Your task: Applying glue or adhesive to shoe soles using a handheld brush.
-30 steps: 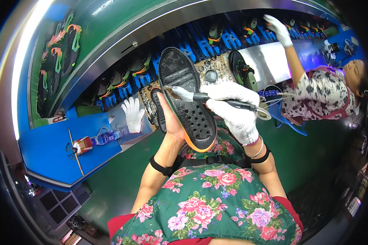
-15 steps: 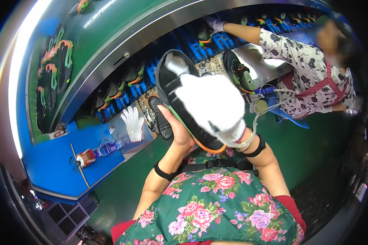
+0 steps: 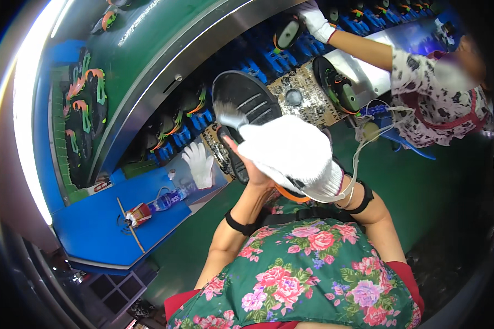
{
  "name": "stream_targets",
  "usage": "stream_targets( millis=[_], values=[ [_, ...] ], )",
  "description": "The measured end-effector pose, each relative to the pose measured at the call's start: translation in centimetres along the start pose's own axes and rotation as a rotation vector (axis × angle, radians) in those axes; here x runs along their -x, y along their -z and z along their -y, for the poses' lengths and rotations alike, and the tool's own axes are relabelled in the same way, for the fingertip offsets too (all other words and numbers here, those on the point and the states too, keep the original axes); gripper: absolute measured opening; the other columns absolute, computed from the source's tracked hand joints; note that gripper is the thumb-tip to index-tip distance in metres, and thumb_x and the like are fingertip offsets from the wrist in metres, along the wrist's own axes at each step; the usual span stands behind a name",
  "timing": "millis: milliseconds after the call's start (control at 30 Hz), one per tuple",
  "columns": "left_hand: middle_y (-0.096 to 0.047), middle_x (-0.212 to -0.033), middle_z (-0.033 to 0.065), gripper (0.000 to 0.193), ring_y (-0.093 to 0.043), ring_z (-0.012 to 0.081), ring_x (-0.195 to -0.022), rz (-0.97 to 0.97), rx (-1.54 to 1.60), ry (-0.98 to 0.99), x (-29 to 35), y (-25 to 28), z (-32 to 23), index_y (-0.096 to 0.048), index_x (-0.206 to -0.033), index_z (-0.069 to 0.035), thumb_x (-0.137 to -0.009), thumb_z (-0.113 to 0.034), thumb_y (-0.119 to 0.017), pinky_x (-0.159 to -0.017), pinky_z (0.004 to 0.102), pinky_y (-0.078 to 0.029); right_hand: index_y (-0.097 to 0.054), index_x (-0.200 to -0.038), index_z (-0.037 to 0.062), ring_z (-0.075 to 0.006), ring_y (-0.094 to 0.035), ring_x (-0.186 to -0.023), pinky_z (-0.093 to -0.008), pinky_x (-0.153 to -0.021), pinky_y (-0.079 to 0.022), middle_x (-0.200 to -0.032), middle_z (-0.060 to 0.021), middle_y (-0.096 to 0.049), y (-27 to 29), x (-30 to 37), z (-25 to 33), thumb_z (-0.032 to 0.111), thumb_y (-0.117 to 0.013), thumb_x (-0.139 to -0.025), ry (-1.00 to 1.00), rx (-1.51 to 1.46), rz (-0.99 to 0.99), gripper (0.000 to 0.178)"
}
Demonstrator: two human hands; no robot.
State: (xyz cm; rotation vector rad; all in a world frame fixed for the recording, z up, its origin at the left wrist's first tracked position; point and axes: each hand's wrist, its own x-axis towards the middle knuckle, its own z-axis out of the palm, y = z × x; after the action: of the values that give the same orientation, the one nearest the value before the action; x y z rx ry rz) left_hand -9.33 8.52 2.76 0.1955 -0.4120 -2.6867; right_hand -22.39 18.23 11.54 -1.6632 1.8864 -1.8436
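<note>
A black shoe sole point(image 3: 247, 90) with ridges across its front part is tilted up before me, an orange edge at its near end. My bare left hand point(image 3: 258, 171) grips it from the left side, thumb up along the edge and the other fingers hidden. My right hand point(image 3: 291, 149), in a white knit glove, is closed on a brush point(image 3: 230, 115) whose pale bristles lie against the sole's face; the glove hides the handle. A thin white tube point(image 3: 355, 164) runs along the right wrist. Behind my left hand, a second black sole point(image 3: 238, 164) is partly covered.
At the right, a co-worker's gloved hand point(image 3: 314, 22) reaches to a shoe point(image 3: 287, 35) among blue racks. Another black shoe point(image 3: 335, 85) stands beside a stained mat point(image 3: 307, 90). On the left are a white glove point(image 3: 198, 164), a plastic bottle point(image 3: 167, 200) and a blue table point(image 3: 93, 225).
The brush bristles have come nearer to me and left across the sole, and the glove now covers its near part. The co-worker's hand has shifted right, with the shoe beside it turned.
</note>
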Motion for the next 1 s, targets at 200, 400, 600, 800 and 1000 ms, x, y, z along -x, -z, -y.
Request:
stream_targets(
  millis=[200, 400, 600, 800, 1000],
  values=[
    [-0.050, -0.144, 0.0038, 0.086, -0.050, 0.0220, -0.130, -0.411, -0.464, -0.093, -0.6, -2.1, 0.2, -0.039, -0.151, -0.016, -0.096, -0.079, -0.019, -0.115, 0.0415, -0.036, -0.077, -0.106, 0.0066, -0.0283, -0.071, -0.089, -0.0357, -0.078, -0.056, -0.103, -0.0119, -0.075, 1.6, -1.4, 0.5, 0.006, -0.078, -0.077, -0.063, 0.006, -0.087, 0.029],
    [-0.052, -0.140, 0.0052, 0.085, -0.050, 0.0214, -0.129, -0.247, -0.494, 0.005, 1.2, 4.7, -1.2, -0.039, -0.151, -0.015, -0.096, -0.078, -0.022, -0.113, 0.0396, -0.038, -0.074, -0.113, 0.0055, -0.0312, -0.069, -0.094, -0.0400, -0.081, -0.056, -0.106, -0.0105, -0.073, 0.3, -0.8, 1.2, 0.007, -0.075, -0.079, 0.006, -0.107, -0.024, 0.034],
    [-0.058, -0.134, 0.0058, 0.083, -0.055, 0.0199, -0.122, -0.375, -0.245, 0.028, 0.1, -0.5, 0.0, -0.045, -0.147, -0.014, -0.097, -0.077, -0.024, -0.111, 0.0389, -0.040, -0.074, -0.114, 0.0054, -0.0316, -0.070, -0.096, -0.0403, -0.082, -0.056, -0.106, -0.0113, -0.073, 0.0, 1.2, -1.4, 0.007, -0.076, -0.078, 0.155, -0.030, -0.249, 0.036],
    [-0.066, -0.122, 0.0071, 0.100, -0.063, 0.0228, -0.111, 0.029, 0.061, 0.122, -0.2, 0.4, 0.3, -0.058, -0.133, -0.010, -0.085, -0.091, -0.024, -0.105, 0.0414, -0.047, -0.073, -0.116, 0.0048, -0.0323, -0.069, -0.098, -0.0416, -0.085, -0.054, -0.114, -0.0137, -0.072, 3.2, 0.3, 0.8, 0.008, -0.072, -0.082, -0.050, -0.062, 0.024, 0.035],
    [-0.054, -0.142, 0.0082, 0.105, -0.056, 0.0266, -0.125, -0.044, -0.246, 0.157, -0.7, 0.1, -0.7, -0.044, -0.147, -0.010, -0.084, -0.092, -0.025, -0.109, 0.0439, -0.043, -0.073, -0.115, 0.0061, -0.0305, -0.069, -0.096, -0.0397, -0.083, -0.054, -0.114, -0.0119, -0.073, 2.2, 0.6, 1.1, 0.006, -0.073, -0.082, -0.018, -0.063, 0.090, 0.034]
  ],
)
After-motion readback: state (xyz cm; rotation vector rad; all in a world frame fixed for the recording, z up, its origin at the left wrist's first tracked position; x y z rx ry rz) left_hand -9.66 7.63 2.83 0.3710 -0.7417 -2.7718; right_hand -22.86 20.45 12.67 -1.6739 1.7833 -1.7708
